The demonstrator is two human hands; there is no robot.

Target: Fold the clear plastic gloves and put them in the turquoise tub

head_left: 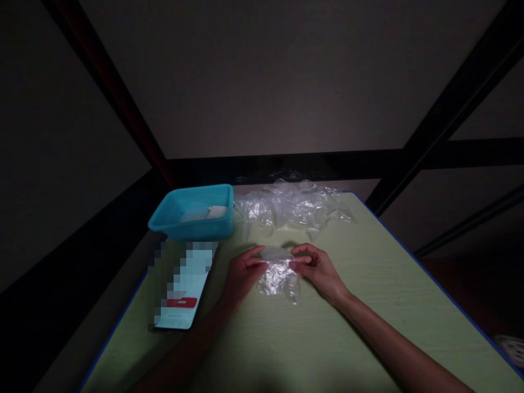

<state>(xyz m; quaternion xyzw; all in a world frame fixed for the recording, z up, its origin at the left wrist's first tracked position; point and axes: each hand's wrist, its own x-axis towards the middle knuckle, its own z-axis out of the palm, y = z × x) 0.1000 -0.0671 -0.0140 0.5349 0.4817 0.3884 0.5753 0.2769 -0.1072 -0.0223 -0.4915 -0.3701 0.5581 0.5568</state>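
Note:
Both of my hands pinch a clear, crinkled disposable plastic glove [277, 278] just above the middle of the table. My left hand [242, 273] grips its left edge between thumb and fingers. On the opposite edge, my right hand [317, 268] has a similar pinch. A paler, greyish band shows along the top of the glove, between the fingertips; I cannot tell whether it is a fold or another piece. One finger-shaped flap hangs at the lower right. Beyond my hands lies a loose heap of clear plastic gloves [295, 204].
A turquoise plastic basket [204, 230] with white pieces inside stands at the back left. In front of it lies a phone [192, 281] with a lit, partly blurred screen. The pale green table [368, 322] has a blue edge and meets a wall at the back.

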